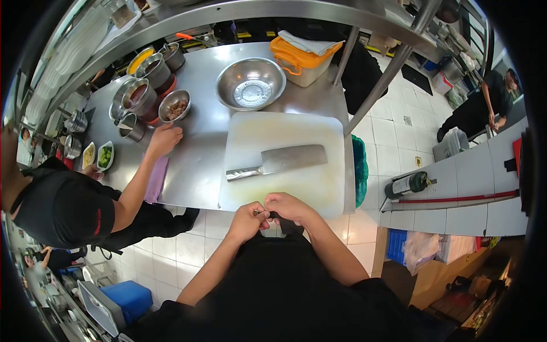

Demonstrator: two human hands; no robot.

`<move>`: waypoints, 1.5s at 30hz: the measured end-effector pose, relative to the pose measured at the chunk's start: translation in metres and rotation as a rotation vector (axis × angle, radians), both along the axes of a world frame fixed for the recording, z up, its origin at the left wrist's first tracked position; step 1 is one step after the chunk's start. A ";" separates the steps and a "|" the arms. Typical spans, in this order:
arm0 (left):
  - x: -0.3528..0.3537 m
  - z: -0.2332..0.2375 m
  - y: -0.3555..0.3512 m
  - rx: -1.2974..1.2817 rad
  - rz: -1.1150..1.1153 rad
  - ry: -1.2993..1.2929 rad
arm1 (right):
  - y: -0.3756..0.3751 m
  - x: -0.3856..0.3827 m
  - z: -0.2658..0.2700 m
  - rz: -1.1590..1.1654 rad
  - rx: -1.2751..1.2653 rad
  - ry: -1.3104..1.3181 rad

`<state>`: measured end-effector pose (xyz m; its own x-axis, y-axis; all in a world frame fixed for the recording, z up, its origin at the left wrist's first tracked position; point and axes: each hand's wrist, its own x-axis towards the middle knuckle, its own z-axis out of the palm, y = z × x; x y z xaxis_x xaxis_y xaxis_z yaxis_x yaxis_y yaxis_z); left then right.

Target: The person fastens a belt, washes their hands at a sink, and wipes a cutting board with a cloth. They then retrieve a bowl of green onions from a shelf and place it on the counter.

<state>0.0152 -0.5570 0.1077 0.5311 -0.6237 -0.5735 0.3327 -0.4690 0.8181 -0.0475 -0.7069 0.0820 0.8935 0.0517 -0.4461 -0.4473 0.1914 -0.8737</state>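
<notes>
Head view. Steel table (196,137), bare metal shining between the wares. White board (285,128) at its near right corner, faint yellow-green stain toward the near edge. Cleaver (293,159) flat on the board, handle to the left, blade to the right. Steel bowl (250,84) just beyond the board; tub (307,57) with orange lid beside it, pale cloth (310,43) on top.

Left hand (249,222) and right hand (286,207) meet at the board's near edge, nearer the wearer than the cleaver and apart from it. Fingers of both curled inward, tips together; cannot tell whether either grips anything. A dark patch shows between them, unclear what.

Left side: pots (139,94), small bowl (175,106) of brownish food, purple cloth (156,178) at the table edge. Co-worker (62,199) in black, one hand near the small bowl. Floor of pale tiles; blue cooler (128,299) lower left, cylinder (407,185) and another person (490,102) at right.

Co-worker's other hand partly hidden; pot contents partly visible; picture rim dark and warped.
</notes>
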 end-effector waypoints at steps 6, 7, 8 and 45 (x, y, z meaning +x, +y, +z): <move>0.012 0.006 0.010 -0.056 -0.047 0.025 | -0.001 -0.006 0.014 -0.034 0.157 0.030; 0.013 0.012 0.011 -0.035 -0.074 0.040 | -0.001 -0.009 0.023 -0.048 0.220 0.110; 0.014 0.015 0.011 -0.036 -0.068 0.040 | -0.002 -0.011 0.029 -0.063 0.281 0.191; 0.022 0.024 0.011 0.028 -0.218 -0.219 | 0.000 -0.032 0.030 -0.137 0.553 0.188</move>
